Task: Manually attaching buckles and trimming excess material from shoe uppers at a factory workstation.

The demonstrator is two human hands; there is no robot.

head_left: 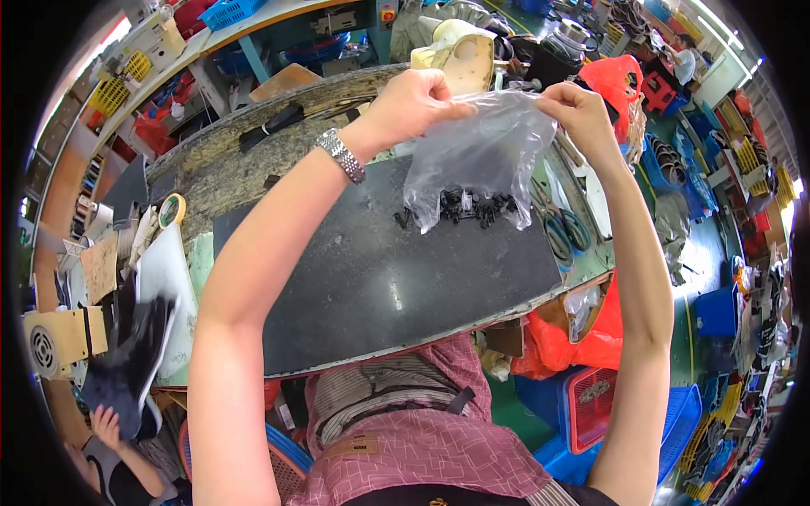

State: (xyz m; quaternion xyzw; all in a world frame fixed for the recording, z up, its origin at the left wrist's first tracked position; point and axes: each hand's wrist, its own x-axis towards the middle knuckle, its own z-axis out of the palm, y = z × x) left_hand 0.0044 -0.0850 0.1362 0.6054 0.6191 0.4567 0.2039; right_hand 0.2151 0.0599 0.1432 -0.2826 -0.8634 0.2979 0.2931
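Note:
A clear plastic bag (485, 156) hangs by its top edge between my two hands, over the dark work mat (363, 270). My left hand (412, 105), with a metal watch on its wrist, pinches the bag's upper left corner. The upper right corner is gripped between the thumb and fingers of my right hand (578, 118). Several small black parts (472, 207) show at the bottom of the bag, and a few appear at its lower left edge; their exact kind is too small to make out. Scissors with teal handles (565, 232) lie just right of the bag.
A tape roll (172, 209) sits at the table's left. Beyond the mat stands a cream machine part (460, 63), with a red plastic bag (614, 84) to its right. Blue and red baskets (591, 405) are below the table at right. Another person's hand (106, 426) shows at lower left.

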